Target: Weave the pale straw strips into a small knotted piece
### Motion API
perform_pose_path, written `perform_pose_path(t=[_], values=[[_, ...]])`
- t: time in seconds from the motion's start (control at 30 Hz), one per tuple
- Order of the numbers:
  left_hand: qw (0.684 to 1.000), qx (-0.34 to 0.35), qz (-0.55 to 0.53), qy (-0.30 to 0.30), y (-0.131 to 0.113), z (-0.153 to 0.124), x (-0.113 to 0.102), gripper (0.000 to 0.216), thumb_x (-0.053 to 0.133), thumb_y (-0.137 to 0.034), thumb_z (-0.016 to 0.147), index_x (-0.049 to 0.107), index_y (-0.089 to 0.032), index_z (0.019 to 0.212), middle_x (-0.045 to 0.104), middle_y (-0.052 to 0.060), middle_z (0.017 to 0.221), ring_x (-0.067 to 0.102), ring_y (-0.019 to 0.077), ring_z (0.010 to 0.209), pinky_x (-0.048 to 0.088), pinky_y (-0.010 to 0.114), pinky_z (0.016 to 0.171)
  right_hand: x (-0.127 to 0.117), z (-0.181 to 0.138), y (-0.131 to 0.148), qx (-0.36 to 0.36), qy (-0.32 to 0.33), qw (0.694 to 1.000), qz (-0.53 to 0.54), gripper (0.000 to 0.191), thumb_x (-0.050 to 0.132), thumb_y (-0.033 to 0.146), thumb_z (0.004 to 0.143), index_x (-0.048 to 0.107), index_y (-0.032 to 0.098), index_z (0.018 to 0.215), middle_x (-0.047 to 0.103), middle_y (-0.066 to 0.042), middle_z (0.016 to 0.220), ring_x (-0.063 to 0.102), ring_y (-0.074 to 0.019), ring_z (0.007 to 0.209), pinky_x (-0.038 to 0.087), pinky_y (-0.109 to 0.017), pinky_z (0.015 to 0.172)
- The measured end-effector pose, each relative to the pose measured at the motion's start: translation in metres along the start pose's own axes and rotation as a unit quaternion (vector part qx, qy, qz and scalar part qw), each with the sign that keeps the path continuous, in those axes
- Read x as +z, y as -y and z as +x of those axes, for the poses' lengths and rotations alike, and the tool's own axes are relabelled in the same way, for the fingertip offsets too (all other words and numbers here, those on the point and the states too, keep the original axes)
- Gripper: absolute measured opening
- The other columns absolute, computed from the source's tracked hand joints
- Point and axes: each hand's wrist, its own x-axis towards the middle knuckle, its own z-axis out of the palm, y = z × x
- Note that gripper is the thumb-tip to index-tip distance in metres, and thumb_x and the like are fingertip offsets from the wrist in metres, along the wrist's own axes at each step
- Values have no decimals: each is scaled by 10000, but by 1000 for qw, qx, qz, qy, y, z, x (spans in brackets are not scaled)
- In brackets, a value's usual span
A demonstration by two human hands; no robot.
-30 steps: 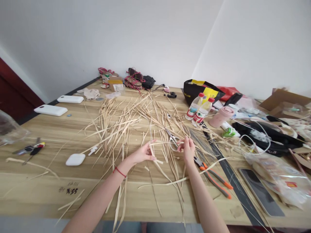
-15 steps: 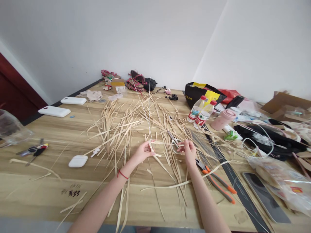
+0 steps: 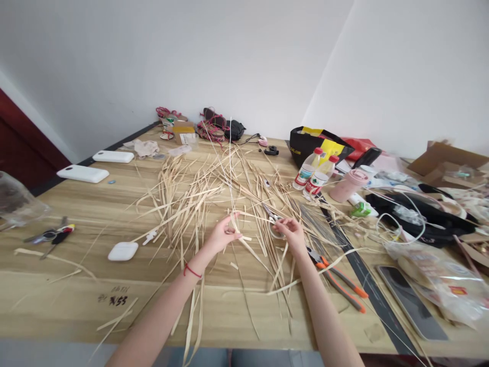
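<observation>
Over the middle of the table, my left hand point(image 3: 223, 234) pinches a small bundle of pale straw strips together with thin white wires point(image 3: 231, 168) that stand up and spread apart toward the far side. From it a straw strip point(image 3: 254, 218) runs across to my right hand point(image 3: 291, 232), whose fingers are closed on the strip's other part. Behind the right fingers lie scissors point(image 3: 275, 224), partly hidden. Many loose straw strips point(image 3: 198, 196) are strewn beneath and beyond both hands. Beside my right forearm rest pliers with orange and grey handles point(image 3: 344, 285).
Two bottles point(image 3: 315, 183), a pink cup point(image 3: 349, 186) and a black bag point(image 3: 305, 145) stand at the right. A phone point(image 3: 410, 300) lies near the right edge. At left are a white earphone case point(image 3: 123, 251), white power banks point(image 3: 83, 174) and cutting tools point(image 3: 53, 235).
The right hand has shifted slightly left and up, turning with the strip in its fingers. A trailing strip end near the right forearm has swung to the right. The left hand keeps its pinch.
</observation>
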Motion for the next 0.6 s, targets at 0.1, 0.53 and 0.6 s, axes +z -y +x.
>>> perform_pose_path(t=[0.1, 0.53, 0.6], values=[[1000, -8, -5, 16, -3, -1, -3, 724, 724, -147, 595, 446, -234, 1259, 585, 30, 881, 499, 83, 660, 463, 246, 649, 0, 0, -3, 4, 12, 1000, 7, 332, 782, 300, 504, 582, 194, 748, 667, -7, 766, 655, -172, 649, 526, -315, 630], [992, -12, -70, 109, -7, -6, 1, 728, 716, -173, 623, 413, -226, 1283, 570, 19, 833, 488, 95, 700, 444, 287, 728, 10, -9, -3, -5, 120, 985, -122, 233, 740, 292, 577, 673, 186, 773, 651, -19, 702, 598, -146, 652, 494, -289, 653], [991, -14, -63, 117, -6, -5, 0, 720, 706, -177, 636, 403, -228, 1288, 562, 1, 784, 488, 91, 689, 444, 287, 733, 13, -12, 1, 6, 158, 980, -119, 246, 734, 296, 588, 668, 191, 800, 630, -8, 675, 580, -133, 613, 489, -266, 595]])
